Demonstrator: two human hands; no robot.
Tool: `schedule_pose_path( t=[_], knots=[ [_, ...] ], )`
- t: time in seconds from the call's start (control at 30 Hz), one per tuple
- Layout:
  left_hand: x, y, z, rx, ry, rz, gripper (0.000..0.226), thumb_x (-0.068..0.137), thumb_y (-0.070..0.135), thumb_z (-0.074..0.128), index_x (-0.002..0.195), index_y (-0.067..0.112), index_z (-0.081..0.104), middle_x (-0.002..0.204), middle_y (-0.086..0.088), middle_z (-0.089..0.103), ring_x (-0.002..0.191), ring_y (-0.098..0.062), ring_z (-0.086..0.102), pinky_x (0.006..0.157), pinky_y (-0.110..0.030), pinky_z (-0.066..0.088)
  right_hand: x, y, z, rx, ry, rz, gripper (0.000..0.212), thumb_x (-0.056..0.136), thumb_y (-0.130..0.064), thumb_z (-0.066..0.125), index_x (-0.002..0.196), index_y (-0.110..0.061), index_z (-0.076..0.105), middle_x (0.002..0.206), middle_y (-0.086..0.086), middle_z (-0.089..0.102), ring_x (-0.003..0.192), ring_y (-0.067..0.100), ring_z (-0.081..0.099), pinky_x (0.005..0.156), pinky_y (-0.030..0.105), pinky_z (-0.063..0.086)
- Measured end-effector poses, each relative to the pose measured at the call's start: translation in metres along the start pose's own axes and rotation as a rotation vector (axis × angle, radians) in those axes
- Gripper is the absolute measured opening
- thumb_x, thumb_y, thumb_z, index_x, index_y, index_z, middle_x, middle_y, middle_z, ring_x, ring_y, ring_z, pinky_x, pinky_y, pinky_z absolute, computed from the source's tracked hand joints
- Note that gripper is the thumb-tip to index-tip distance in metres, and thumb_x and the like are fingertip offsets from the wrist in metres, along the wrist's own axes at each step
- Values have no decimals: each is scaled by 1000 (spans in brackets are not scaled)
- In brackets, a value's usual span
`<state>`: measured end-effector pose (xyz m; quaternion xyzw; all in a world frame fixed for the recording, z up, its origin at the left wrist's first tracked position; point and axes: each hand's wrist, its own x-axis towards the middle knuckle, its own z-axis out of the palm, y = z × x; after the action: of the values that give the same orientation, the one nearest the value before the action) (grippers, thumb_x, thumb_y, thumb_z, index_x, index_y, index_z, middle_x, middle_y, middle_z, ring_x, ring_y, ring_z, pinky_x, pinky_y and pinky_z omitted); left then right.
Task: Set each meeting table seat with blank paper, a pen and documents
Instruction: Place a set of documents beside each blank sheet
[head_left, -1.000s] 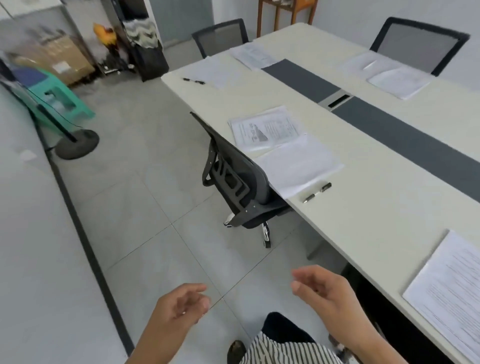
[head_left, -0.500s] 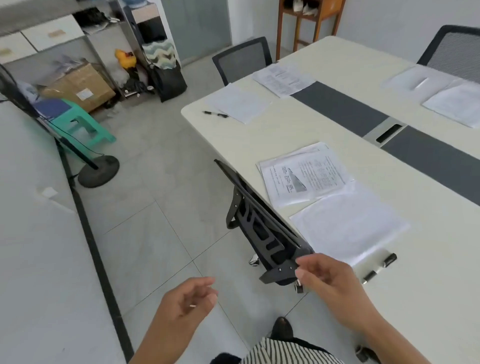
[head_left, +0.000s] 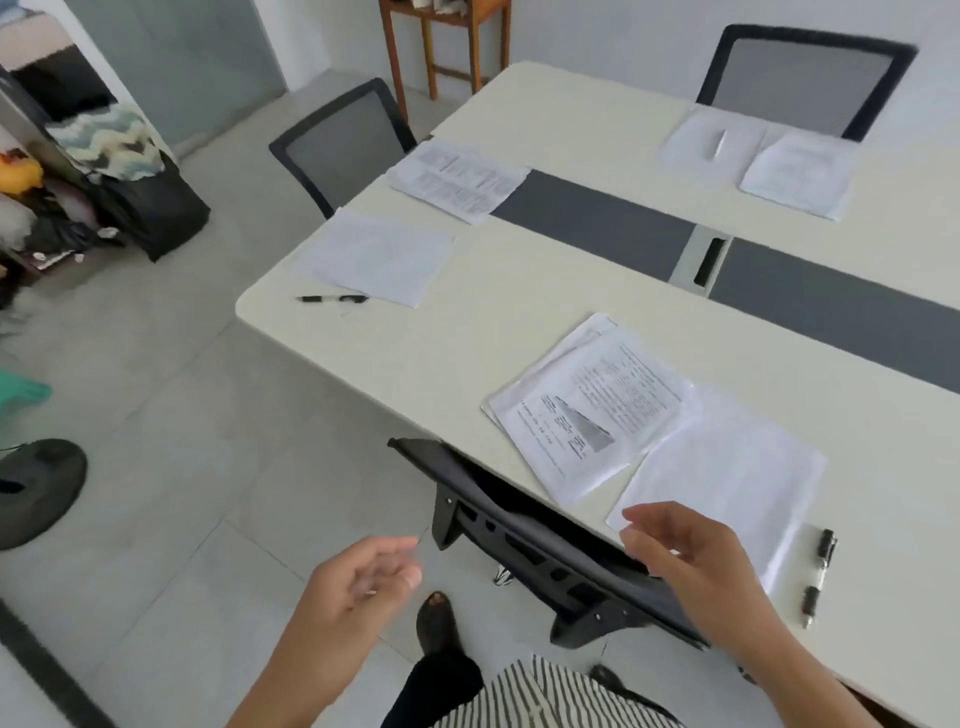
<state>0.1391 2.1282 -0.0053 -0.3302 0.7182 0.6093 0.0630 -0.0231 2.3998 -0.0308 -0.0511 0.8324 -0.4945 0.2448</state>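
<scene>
A cream meeting table (head_left: 519, 322) carries three set seats. At the nearest seat lie a printed document (head_left: 587, 410), a blank sheet (head_left: 727, 478) and a black pen (head_left: 818, 577). The end seat has a blank sheet (head_left: 379, 257), a black pen (head_left: 332, 299) and a printed document (head_left: 460, 179). Across the table lie more papers (head_left: 795, 174) with a pale pen (head_left: 719, 143) on one sheet. My left hand (head_left: 358, 577) hovers over the floor, fingers loosely curled, holding nothing. My right hand (head_left: 680, 561) hangs over the near chair's backrest, relaxed and holding nothing.
A black mesh chair (head_left: 540, 540) is tucked under the near edge. Another chair (head_left: 343, 145) stands at the table's end, a third (head_left: 800, 78) on the far side. A wooden stool (head_left: 441, 47) is behind. Bags and clutter (head_left: 130, 176) sit at left, near a fan base (head_left: 36, 488).
I have walked forward along the table, so the near seat's papers and chair are now close under my hands. Both hands stay free, the right now above the chair back.
</scene>
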Motion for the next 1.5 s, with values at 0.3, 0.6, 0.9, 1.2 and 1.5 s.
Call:
schedule_pose_path(
  t=[0.3, 0.6, 0.9, 1.2, 1.5],
  knots=[
    [138, 70, -11, 223, -333, 120, 28, 68, 49, 68, 95, 44, 69, 97, 4, 75, 93, -9, 70, 87, -33, 52, -16, -18, 12, 108, 305, 199, 13, 85, -16, 72, 91, -27, 72, 80, -10, 75, 73, 3, 68, 63, 12, 50],
    [232, 79, 99, 521, -355, 188, 26, 89, 25, 63, 114, 20, 64, 111, 7, 63, 103, -10, 60, 91, -28, 48, 22, 13, -10, 139, 312, 305, 14, 86, -23, 72, 96, -32, 69, 83, -16, 73, 80, -4, 66, 72, 17, 46],
    [285, 20, 118, 1200, -425, 246, 59, 94, 30, 46, 149, 25, 28, 158, -3, 12, 140, -23, 24, 107, -35, 35, 110, 37, 9, 394, 160, 564, 52, 89, -23, 67, 136, -15, 47, 106, 6, 68, 97, 26, 67, 77, 35, 60],
    [282, 7, 98, 1452, -531, 313, 67, 94, 27, 43, 153, 29, 11, 162, -6, -7, 145, -25, 11, 109, -38, 32, 185, 40, 33, 759, 267, 897, 42, 87, -26, 70, 118, -4, 55, 113, 15, 61, 107, 29, 61, 95, 44, 51],
    [293, 2, 74, 1460, -647, 386, 66, 93, 28, 43, 152, 34, 14, 163, 1, -10, 146, -22, 9, 112, -39, 28, 228, 13, 32, 648, 366, 774, 19, 89, -13, 65, 107, -11, 61, 100, 9, 70, 89, 28, 68, 79, 41, 58]
  ],
)
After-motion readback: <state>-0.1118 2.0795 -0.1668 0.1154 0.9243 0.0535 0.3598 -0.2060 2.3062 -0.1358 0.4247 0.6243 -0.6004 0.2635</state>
